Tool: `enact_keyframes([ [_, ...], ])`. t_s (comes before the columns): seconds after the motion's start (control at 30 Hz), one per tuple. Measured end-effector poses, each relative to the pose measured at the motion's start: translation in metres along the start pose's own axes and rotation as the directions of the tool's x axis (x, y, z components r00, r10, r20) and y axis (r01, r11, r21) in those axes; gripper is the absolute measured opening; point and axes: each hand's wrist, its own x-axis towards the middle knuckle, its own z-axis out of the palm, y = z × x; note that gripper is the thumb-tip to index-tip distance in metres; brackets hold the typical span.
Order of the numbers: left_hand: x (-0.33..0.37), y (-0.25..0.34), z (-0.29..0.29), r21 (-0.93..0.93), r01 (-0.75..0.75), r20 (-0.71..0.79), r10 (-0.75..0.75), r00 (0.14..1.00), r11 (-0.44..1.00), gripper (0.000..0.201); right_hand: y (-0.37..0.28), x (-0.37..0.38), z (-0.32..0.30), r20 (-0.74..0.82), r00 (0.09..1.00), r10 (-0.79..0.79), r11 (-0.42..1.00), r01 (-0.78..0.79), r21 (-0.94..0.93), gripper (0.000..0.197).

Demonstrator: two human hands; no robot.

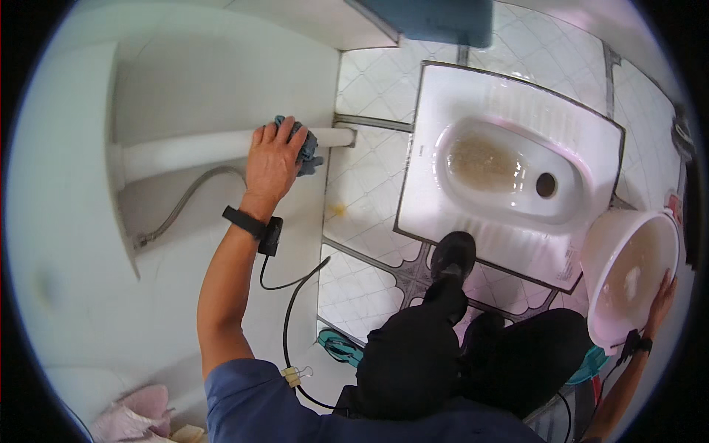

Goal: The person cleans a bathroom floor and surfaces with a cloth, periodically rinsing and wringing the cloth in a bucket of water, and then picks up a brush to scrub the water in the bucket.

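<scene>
My left hand (272,164) presses a blue-grey cloth (308,150) against a white pipe (185,150) that runs along the white wall, near the pipe's floor end. A black band with a cable sits on that wrist. My right hand (661,299) grips the rim of a white plastic basin (628,277) at the lower right, tilted on its side with cloudy water in it. The basin hangs beside the white squat toilet (509,170).
A flexible metal hose (181,203) curves below the pipe. The floor is white patterned tile (369,177). My black-clad legs and black shoe (452,255) stand by the toilet's edge. A teal sandal (340,347) lies near the wall. A blue container (436,21) is at the top.
</scene>
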Motion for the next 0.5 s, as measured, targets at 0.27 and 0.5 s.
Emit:
enact_keyframes([
  [0.27, 0.071, 0.035, 0.110, 0.124, -0.029, 0.404, -0.024, 0.914, 0.992, 0.047, 0.027, -0.007, -0.017, 0.069, 0.997, 0.017, 0.999, -0.020, 0.042, 0.048],
  [0.5, 0.114, 0.051, 0.195, -0.001, 0.458, 0.411, -0.418, 0.810, 0.889, 0.044, 0.012, -0.019, -0.015, 0.177, 0.976, 0.125, 0.987, -0.141, 0.080, 0.049],
])
